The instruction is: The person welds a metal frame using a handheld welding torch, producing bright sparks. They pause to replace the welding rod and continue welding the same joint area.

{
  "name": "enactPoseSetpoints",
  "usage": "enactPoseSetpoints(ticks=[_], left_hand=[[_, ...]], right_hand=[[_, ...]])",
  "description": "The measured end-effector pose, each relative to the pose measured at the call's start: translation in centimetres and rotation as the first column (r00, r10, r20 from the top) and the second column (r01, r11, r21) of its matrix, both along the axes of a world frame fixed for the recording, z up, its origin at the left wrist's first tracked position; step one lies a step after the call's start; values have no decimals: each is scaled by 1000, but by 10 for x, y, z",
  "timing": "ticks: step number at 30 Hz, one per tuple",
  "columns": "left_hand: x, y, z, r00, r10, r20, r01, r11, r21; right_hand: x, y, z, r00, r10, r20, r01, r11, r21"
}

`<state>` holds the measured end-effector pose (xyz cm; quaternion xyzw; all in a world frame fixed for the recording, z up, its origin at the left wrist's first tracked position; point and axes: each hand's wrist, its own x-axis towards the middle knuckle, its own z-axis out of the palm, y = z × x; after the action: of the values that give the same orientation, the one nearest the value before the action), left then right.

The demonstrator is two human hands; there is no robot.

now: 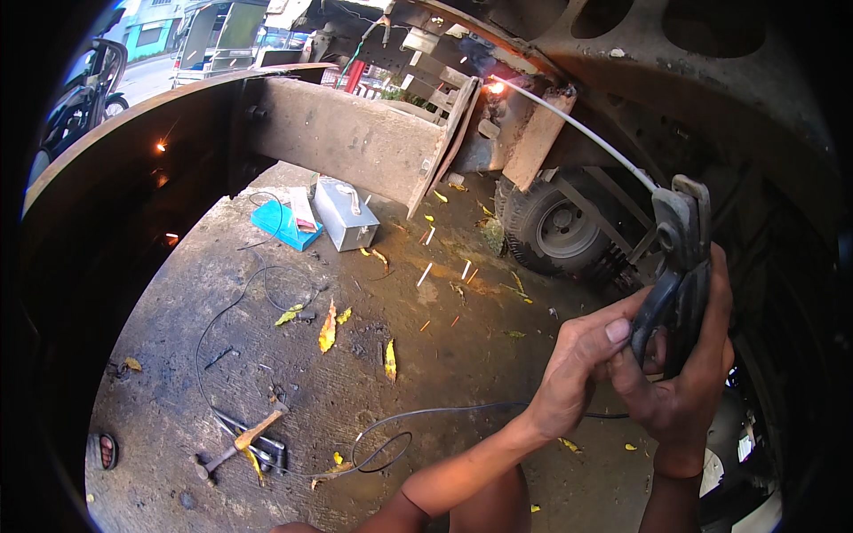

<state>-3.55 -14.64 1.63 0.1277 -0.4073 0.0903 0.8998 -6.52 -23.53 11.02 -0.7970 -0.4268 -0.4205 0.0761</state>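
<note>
Both my hands, left hand [582, 360] and right hand [684, 373], were clamped on the electrode holder [680, 266], its welding rod [577, 129] glowing against the steel beam [355, 133].

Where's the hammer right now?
In the head view, the hammer lies on the concrete ground at lower left, beside the black cable, far left of both hands.
</note>
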Motion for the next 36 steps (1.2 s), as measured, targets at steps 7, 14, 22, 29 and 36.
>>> enactPoseSetpoints(ticks=[7, 14, 22, 29, 36], left_hand=[[1, 0, 0, 999, -5, -34, 6, 1000, 4], [0, 0, 0, 999, -16, -52, 15, 1000, -15], [6, 0, -7, 991, -131, -27, 131, 991, -14], [-4, -1, -8, 988, -59, -144, 54, 998, -33], [4, 1, 5, 999, -38, -15, 38, 999, 4]], right_hand=[[1, 4, 4, 994, -11, 112, 19, 997, -75], [3, 6, 4, 996, 2, 90, 4, 998, -67], [5, 9, 3, 998, 5, 55, -2, 999, -47], [-4, 6, -3, 984, -69, -163, 94, 985, 148], [-2, 12, 11, 990, -14, 138, 24, 997, -67]])
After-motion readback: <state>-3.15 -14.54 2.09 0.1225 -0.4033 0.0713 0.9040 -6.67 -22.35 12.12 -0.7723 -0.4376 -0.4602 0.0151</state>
